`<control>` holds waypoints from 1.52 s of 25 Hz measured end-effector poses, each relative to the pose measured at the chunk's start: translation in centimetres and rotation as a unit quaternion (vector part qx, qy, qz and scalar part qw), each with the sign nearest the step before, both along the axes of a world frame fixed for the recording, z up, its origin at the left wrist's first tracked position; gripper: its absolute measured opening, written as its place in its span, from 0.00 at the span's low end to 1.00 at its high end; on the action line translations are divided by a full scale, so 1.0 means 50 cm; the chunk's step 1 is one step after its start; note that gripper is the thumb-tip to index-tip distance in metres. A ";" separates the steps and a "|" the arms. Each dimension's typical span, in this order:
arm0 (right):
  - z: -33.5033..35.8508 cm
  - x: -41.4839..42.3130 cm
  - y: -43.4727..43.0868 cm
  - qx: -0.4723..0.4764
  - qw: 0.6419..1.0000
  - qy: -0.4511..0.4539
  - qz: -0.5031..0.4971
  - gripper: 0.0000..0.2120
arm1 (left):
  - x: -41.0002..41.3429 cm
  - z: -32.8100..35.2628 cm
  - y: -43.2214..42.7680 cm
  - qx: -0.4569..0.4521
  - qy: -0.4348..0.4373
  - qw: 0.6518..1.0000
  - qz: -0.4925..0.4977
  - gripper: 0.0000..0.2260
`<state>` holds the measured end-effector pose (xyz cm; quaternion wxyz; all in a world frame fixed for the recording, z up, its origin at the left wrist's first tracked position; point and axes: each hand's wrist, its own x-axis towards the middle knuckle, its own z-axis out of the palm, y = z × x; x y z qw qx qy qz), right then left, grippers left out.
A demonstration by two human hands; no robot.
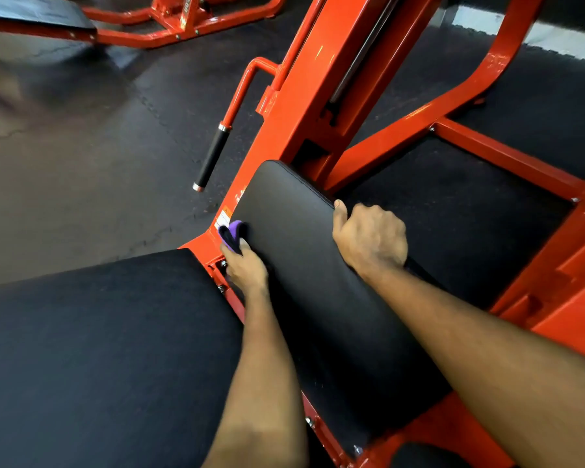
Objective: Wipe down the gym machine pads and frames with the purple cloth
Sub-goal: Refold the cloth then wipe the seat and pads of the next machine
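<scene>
- The purple cloth is sitting bunched just left of the frame's centre, pressing against the left edge of the long black pad where the pad is meeting the orange frame.
- The left hand is gripping the cloth from below, its fingers curling tightly round the bundle (only a fold is showing above them).
- The right hand is holding the pad's opposite edge, right of centre, with the fingers curling over the side out of sight and the thumb lying along the rim.
- A white warning label is showing on the frame, just beside the cloth.
- A wider black pad is filling the lower left, its surface looking matte.
- An orange handle with a black grip is hanging down left of the upright, above centre.
- The dark rubber floor is spreading out on both sides, seamed in tiles and glinting dully.
- A second orange machine is standing in the upper left.
</scene>
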<state>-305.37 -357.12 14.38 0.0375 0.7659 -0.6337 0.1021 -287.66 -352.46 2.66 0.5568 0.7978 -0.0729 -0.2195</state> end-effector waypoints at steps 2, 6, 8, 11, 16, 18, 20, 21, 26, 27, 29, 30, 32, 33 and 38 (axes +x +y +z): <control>0.002 0.001 0.003 -0.001 1.000 -0.003 -0.001 0.31 | -0.057 -0.003 0.040 -0.001 0.011 1.000 0.013 0.20; 0.006 0.000 0.008 -0.003 1.000 -0.011 0.006 0.31 | -0.177 0.003 0.116 0.009 0.036 0.999 0.008 0.19; 0.009 0.000 0.012 0.005 1.000 -0.017 0.007 0.32 | -0.226 0.019 0.162 0.003 0.067 0.998 0.008 0.19; 0.006 -0.001 0.009 0.006 1.000 -0.023 0.011 0.32 | -0.216 0.039 0.168 0.002 0.046 0.999 -0.014 0.18; -0.008 -0.001 -0.001 -0.006 1.000 -0.019 0.010 0.32 | -0.045 0.057 0.047 0.067 -0.036 0.997 -0.020 0.18; -0.012 -0.001 -0.003 -0.011 1.000 -0.015 0.007 0.32 | -0.005 0.054 0.019 0.058 -0.047 0.997 -0.034 0.17; -0.011 -0.003 -0.005 -0.010 1.000 -0.011 0.003 0.32 | -0.019 0.048 0.023 0.039 -0.042 0.998 -0.030 0.18; -0.008 -0.005 -0.005 -0.007 1.000 -0.012 0.005 0.31 | -0.045 0.044 0.040 0.031 -0.031 0.999 -0.025 0.19; 0.008 -0.012 0.005 0.001 0.997 -0.071 0.024 0.23 | -0.235 0.039 0.177 0.049 0.050 0.996 -0.059 0.22; 0.011 -0.018 0.012 0.004 0.995 -0.097 0.035 0.21 | -0.265 0.041 0.205 0.053 0.055 0.994 -0.074 0.22; 0.017 -0.046 0.037 0.008 0.984 -0.167 0.063 0.16 | -0.317 0.050 0.256 0.053 0.070 0.991 -0.096 0.22; 0.016 -0.073 0.052 0.012 0.979 -0.195 0.063 0.15 | -0.337 0.054 0.275 0.054 0.080 0.990 -0.104 0.22; 0.013 -0.160 0.085 -0.026 0.978 -0.206 0.026 0.14 | -0.354 0.068 0.296 0.055 0.093 0.987 -0.115 0.21; 0.013 -0.220 0.106 -0.061 0.980 -0.189 0.004 0.15 | -0.350 0.076 0.298 0.055 0.090 0.987 -0.120 0.20; -0.022 -0.509 0.211 -0.110 0.992 0.063 0.014 0.24 | -0.266 0.094 0.252 0.023 0.068 0.991 -0.110 0.21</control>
